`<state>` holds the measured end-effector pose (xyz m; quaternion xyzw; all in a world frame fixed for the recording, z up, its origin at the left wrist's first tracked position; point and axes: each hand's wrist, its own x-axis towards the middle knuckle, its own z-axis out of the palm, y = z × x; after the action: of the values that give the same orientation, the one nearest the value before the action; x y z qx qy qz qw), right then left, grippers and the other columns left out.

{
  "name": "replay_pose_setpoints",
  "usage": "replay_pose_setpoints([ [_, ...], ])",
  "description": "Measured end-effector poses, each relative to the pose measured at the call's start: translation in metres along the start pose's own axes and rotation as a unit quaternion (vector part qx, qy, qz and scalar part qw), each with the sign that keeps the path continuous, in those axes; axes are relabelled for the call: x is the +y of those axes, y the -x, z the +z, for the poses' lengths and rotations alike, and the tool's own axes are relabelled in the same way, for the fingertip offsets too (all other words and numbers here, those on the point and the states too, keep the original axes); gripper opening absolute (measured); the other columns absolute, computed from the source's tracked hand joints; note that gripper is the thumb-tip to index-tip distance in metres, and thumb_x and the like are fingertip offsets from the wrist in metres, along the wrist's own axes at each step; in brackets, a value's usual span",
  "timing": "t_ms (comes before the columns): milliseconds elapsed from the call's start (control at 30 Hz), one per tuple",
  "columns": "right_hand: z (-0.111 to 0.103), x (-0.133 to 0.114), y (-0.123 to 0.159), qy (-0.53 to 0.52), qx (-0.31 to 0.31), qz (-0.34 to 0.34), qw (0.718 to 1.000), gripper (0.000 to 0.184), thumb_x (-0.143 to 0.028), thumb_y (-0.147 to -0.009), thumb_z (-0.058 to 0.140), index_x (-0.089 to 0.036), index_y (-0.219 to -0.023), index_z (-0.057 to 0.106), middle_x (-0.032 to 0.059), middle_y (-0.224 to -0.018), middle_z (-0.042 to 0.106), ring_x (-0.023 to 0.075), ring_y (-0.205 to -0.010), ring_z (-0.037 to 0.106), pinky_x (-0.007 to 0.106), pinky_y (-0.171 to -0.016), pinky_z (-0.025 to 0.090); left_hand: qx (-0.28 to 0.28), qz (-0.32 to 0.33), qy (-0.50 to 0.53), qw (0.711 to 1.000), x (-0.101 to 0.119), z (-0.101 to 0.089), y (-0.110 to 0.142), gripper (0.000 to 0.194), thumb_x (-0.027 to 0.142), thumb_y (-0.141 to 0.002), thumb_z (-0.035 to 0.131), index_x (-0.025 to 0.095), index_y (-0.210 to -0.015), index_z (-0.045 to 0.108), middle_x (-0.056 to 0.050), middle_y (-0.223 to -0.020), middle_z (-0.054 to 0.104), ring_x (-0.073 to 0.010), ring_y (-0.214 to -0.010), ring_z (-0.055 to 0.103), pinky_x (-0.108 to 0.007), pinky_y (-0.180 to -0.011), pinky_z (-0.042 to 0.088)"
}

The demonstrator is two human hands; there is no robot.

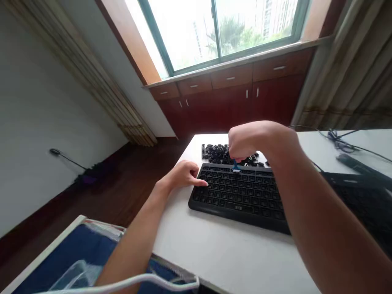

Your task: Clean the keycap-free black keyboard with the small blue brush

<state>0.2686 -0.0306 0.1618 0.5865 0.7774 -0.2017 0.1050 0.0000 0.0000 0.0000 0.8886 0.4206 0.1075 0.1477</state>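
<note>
A black keyboard with its keycaps off lies on the white table. My left hand is at its left edge, the thumb stretched over the key area and the other fingers curled beside the frame. My right hand is closed above the top rows, gripping a small blue brush whose white bristles meet the upper rows. The brush's handle is mostly hidden inside the fist. Behind the keyboard lies a heap of loose black keycaps, partly hidden by my right hand.
A second black keyboard lies at the right, partly behind my right forearm. Tangled cables lie at the table's back right. A blue-lined, white-framed item stands at the lower left. Red cabinets line the wall under the window.
</note>
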Motion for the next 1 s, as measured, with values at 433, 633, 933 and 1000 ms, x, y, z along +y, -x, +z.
replay_pose_setpoints([
  [433,-0.0018,-0.0075,0.0097,0.013,0.013,0.014,1.0,0.004,-0.021,-0.068,0.069,-0.017,-0.07,0.069,0.0054,-0.057,0.056,0.0178,-0.05,0.054,0.03,-0.044,0.037,-0.003,-0.013,0.003,1.0,0.0044,-0.004,0.0007,0.063,0.064,-0.067,0.072,0.014,-0.052,0.037,0.004,-0.055,0.038,-0.0066,-0.056,0.033,-0.022,-0.054,0.026],
  [633,0.0001,-0.0036,0.0052,0.014,0.024,0.014,1.0,0.003,-0.02,-0.065,0.069,-0.018,-0.065,0.068,0.005,-0.057,0.055,0.019,-0.051,0.055,0.031,-0.045,0.037,-0.006,-0.011,0.006,1.0,0.0043,-0.0037,0.0002,0.062,0.064,-0.068,0.072,0.014,-0.052,0.039,0.004,-0.055,0.039,-0.0068,-0.056,0.034,-0.022,-0.055,0.027],
  [933,-0.0015,-0.0069,0.0088,0.019,0.022,0.017,0.999,0.004,-0.021,-0.067,0.069,-0.017,-0.069,0.07,0.0064,-0.059,0.059,0.0189,-0.053,0.057,0.029,-0.045,0.037,-0.005,-0.012,0.005,1.0,0.0043,-0.0037,0.0,0.062,0.064,-0.067,0.072,0.014,-0.052,0.038,0.004,-0.055,0.038,-0.0068,-0.056,0.034,-0.022,-0.055,0.027],
  [1000,-0.0016,-0.0068,0.0085,0.021,0.023,0.013,0.999,0.004,-0.021,-0.067,0.069,-0.017,-0.069,0.07,0.0064,-0.059,0.059,0.0185,-0.052,0.056,0.029,-0.045,0.037,-0.004,-0.012,0.003,1.0,0.0047,-0.0036,-0.0002,0.062,0.064,-0.068,0.072,0.014,-0.052,0.038,0.004,-0.055,0.038,-0.0068,-0.056,0.034,-0.022,-0.055,0.027],
])
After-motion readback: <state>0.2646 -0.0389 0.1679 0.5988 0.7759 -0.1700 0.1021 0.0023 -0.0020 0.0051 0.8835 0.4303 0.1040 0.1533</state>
